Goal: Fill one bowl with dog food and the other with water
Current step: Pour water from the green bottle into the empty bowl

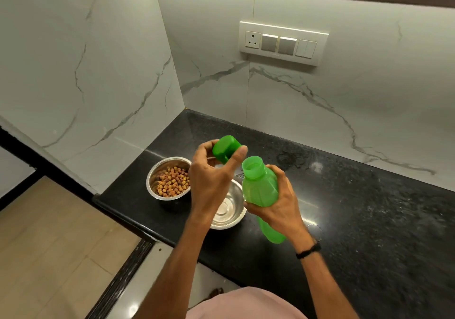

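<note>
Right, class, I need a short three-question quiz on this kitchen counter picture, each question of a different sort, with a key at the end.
1. True or false: the green bottle has its cap on.
2. Which hand holds the green cap? A) left hand B) right hand C) neither
3. Fill in: the steel bowl on the left holds ____, while the second steel bowl looks empty.

Key
1. False: the neck is open and the cap is off.
2. A: the left hand pinches the cap in its fingers, while the right hand grips the bottle above the black countertop.
3. Dog food (brown kibble).
</note>
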